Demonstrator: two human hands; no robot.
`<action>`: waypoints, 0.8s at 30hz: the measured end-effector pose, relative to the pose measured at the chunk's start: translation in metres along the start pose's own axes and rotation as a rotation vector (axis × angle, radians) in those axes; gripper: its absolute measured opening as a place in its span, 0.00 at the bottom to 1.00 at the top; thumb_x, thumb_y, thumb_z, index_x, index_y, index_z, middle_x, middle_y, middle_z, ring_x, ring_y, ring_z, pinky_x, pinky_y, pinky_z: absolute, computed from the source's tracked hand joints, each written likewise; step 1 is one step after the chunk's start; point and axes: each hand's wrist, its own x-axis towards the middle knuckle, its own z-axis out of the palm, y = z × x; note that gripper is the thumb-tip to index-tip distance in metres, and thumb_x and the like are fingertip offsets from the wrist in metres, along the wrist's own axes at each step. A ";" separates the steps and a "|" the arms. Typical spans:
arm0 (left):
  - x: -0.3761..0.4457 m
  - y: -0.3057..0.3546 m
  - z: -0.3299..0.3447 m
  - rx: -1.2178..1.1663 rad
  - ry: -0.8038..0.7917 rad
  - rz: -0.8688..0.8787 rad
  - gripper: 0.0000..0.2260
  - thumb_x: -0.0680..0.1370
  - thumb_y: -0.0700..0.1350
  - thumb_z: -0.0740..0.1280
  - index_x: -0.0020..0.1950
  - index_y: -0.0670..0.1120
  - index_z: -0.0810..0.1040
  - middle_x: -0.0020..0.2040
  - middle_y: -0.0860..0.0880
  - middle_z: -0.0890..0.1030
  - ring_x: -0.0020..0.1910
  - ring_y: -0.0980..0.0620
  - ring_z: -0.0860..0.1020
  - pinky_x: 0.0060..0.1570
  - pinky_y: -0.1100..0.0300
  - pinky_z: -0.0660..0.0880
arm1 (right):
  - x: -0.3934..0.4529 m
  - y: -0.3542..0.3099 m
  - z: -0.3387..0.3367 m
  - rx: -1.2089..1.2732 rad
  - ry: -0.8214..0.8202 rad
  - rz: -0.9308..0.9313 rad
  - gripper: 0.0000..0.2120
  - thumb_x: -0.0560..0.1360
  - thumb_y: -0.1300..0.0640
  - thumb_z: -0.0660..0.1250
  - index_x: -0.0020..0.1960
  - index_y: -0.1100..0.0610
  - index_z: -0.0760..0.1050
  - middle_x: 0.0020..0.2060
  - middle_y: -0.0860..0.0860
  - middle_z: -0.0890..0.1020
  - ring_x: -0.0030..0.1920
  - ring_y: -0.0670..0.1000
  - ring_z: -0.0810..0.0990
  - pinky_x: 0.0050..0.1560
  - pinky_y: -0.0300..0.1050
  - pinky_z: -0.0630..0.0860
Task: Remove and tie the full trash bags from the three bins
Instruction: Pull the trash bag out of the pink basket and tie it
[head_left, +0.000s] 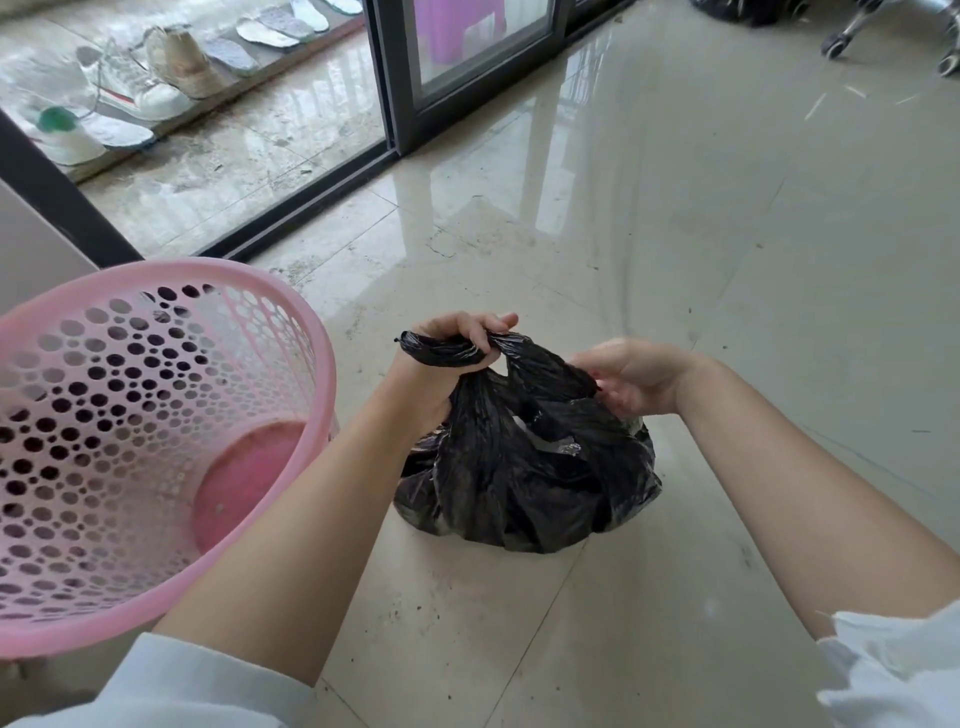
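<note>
our left hand (457, 338) and right hand (631, 376) each grip a twisted handle of the black trash bag (524, 483) on the floor (727, 234), beside the pink bin (130, 441).

Single head-worn wide-angle view, looked forward and steeply down, close over both forearms. Tiled floor (675, 234) filled most of frame; sliding door frame (400, 78) lay toward 11 o'clock.

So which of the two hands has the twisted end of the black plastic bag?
The left hand, fist closed round the twisted end beside the pink perforated plastic bin; the right hand holds the black plastic trash bag's other flap.
</note>
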 end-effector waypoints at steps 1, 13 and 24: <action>0.001 0.000 0.000 0.015 0.005 0.010 0.30 0.71 0.19 0.59 0.19 0.49 0.76 0.31 0.56 0.83 0.42 0.64 0.83 0.47 0.71 0.78 | -0.001 0.001 -0.002 -0.060 -0.028 0.015 0.15 0.76 0.56 0.60 0.30 0.54 0.72 0.18 0.44 0.71 0.19 0.40 0.66 0.24 0.31 0.63; -0.002 0.011 0.011 -0.165 0.078 -0.103 0.25 0.79 0.33 0.56 0.27 0.47 0.82 0.37 0.53 0.85 0.39 0.58 0.83 0.46 0.64 0.76 | -0.005 0.011 -0.021 0.350 -0.098 -0.437 0.15 0.53 0.58 0.80 0.38 0.59 0.81 0.34 0.49 0.85 0.40 0.46 0.84 0.46 0.43 0.81; 0.001 0.030 0.021 -0.792 0.373 -0.085 0.27 0.82 0.50 0.51 0.23 0.47 0.61 0.17 0.53 0.63 0.17 0.56 0.65 0.26 0.65 0.68 | -0.015 -0.023 -0.008 0.315 0.478 -0.748 0.17 0.76 0.51 0.58 0.30 0.52 0.67 0.14 0.43 0.64 0.15 0.41 0.60 0.18 0.30 0.57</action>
